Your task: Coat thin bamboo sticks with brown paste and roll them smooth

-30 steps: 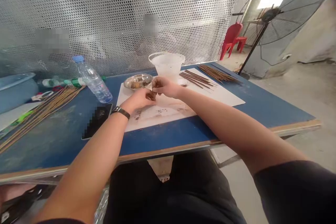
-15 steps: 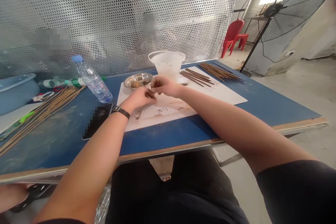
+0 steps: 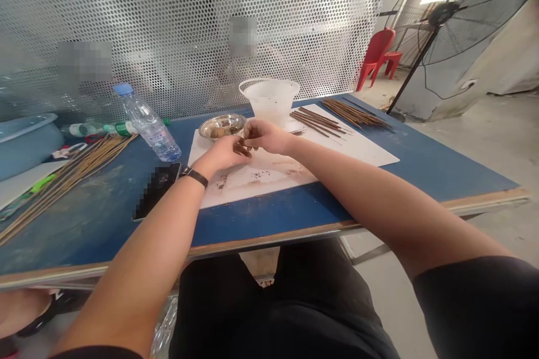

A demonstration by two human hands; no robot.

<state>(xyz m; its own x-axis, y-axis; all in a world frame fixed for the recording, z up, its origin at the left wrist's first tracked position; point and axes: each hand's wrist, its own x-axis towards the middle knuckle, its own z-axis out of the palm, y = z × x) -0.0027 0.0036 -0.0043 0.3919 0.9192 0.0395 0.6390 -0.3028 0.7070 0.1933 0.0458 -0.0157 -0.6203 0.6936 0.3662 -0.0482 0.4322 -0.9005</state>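
My left hand (image 3: 228,152), with a dark band on the wrist, is closed, its stained fingers curled over the white board (image 3: 357,147). Right beside it, my right hand (image 3: 267,137) has its fingers pinched together. What either hand holds is hidden or too small to name. A shiny metal bowl (image 3: 202,130) holding brown lumps stands just behind my fingers. Brown crumbs (image 3: 261,175) and smears mark the board in front of my hands. Several brown-coated sticks (image 3: 314,123) lie on the board to the right.
Behind the board stands a translucent white bucket (image 3: 272,102). Another stick bundle (image 3: 356,114) lies at the back right. On the left are a water bottle (image 3: 152,133), a dark tablet-like device (image 3: 158,192), long thin sticks (image 3: 71,179) and a blue basin (image 3: 25,143). A perforated metal screen (image 3: 181,28) borders the table.
The camera view has shifted slightly. My hands stay together at the same place in front of the bowl, with only small finger movements.
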